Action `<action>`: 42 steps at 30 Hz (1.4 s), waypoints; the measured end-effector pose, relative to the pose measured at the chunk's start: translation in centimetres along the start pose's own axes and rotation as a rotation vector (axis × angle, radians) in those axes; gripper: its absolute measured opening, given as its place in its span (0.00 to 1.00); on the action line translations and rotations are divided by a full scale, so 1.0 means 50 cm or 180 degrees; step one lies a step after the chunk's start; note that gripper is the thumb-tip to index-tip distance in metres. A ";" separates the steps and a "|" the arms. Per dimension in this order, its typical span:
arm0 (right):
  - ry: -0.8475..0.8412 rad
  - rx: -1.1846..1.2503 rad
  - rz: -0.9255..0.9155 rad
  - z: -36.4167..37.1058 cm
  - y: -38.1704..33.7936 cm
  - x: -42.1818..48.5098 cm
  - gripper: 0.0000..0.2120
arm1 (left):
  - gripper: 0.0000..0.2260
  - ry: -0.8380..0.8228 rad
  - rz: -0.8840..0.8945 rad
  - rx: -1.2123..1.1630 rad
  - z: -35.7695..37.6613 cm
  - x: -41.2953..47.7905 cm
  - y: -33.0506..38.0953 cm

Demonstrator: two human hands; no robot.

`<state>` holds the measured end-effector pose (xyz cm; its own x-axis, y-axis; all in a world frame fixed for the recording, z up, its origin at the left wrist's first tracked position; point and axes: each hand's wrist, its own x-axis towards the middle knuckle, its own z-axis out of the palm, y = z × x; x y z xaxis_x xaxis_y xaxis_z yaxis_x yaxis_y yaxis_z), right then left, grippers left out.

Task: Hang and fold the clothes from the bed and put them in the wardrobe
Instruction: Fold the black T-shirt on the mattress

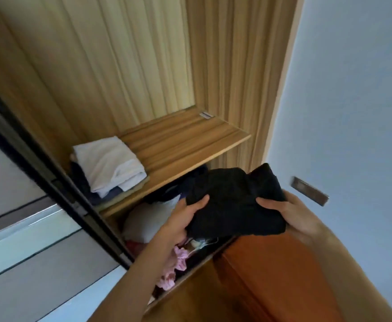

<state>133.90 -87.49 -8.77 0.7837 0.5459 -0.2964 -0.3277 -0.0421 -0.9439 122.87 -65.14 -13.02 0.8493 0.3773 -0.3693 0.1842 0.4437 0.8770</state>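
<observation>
- I see both hands holding a folded black garment (pixel 234 203) in front of the open wardrobe (pixel 143 66), just above the lower compartment.
- My left hand (pixel 183 219) grips the garment's left edge; thumb lies on top, the other fingers are curled under the cloth, so I see them only partly.
- My right hand (pixel 290 214) grips the right edge the same way, thumb on top, rest of fingers hidden below the fabric.
- The garment sits between the 2 hands, approx. level, a bit bunched at the top right corner.
- On the wooden shelf (pixel 190 140), left part, lies a stack of folded clothes (pixel 109 168): white piece on top, dark blue ones under it.
- Below the shelf, the lower compartment holds a loose pile of clothes (pixel 153 226), w/ white, red and pink (pixel 176 263) pieces.
- Sliding door (pixel 27 205) stands at left, light blue wall (pixel 353 89) at right.
</observation>
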 end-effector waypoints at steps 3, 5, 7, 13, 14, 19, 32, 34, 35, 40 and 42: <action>-0.0366 -0.0071 -0.0170 0.077 -0.042 0.133 0.17 | 0.12 0.0801 0.0642 0.0085 -0.073 0.029 0.063; -0.0428 -0.0312 -0.0328 0.144 -0.058 0.216 0.17 | 0.13 0.1281 0.0980 0.0283 -0.118 0.038 0.105; -0.0505 -0.0652 -0.0546 0.216 -0.079 0.295 0.13 | 0.13 0.1695 0.1254 0.0309 -0.157 0.043 0.141; -0.1330 -0.1700 -0.1430 0.457 -0.213 0.496 0.07 | 0.12 0.2172 0.1284 0.0106 -0.276 0.056 0.191; -0.1565 -0.1897 -0.1514 0.500 -0.234 0.525 0.06 | 0.11 0.2195 0.1271 0.0037 -0.294 0.060 0.194; -0.2336 -0.2810 -0.1725 0.729 -0.270 0.669 0.09 | 0.10 0.2650 0.1262 -0.0092 -0.367 0.115 0.201; -0.2410 -0.4151 -0.3111 0.945 -0.035 0.778 0.27 | 0.20 0.3262 -0.0715 0.1413 -0.449 0.180 0.225; -0.2261 -0.3674 -0.3367 0.924 -0.009 0.776 0.31 | 0.24 0.3562 -0.0234 0.2563 -0.430 0.187 0.241; -0.2159 -0.3427 -0.3519 0.918 -0.003 0.776 0.32 | 0.23 0.3762 0.0319 0.2896 -0.418 0.192 0.255; -0.2883 -0.3201 -0.4041 0.900 0.031 0.774 0.24 | 0.10 0.4385 0.2075 0.3591 -0.458 0.268 0.320; -0.3133 -0.3800 -0.3772 0.894 0.041 0.779 0.31 | 0.18 0.4147 0.1342 0.3599 -0.500 0.311 0.305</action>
<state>140.16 -28.90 -15.71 -0.3570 0.9044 0.2337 0.8599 0.4159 -0.2960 126.54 -32.18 -13.06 0.1226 0.8958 0.4272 0.7740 -0.3557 0.5238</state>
